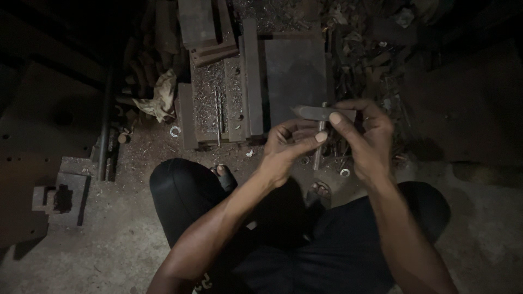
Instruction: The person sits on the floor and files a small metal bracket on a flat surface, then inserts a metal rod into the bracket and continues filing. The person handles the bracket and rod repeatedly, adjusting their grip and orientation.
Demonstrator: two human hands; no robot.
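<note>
Metal tool [318, 113] gripped between left hand [286, 147] and right hand [368, 139].
</note>
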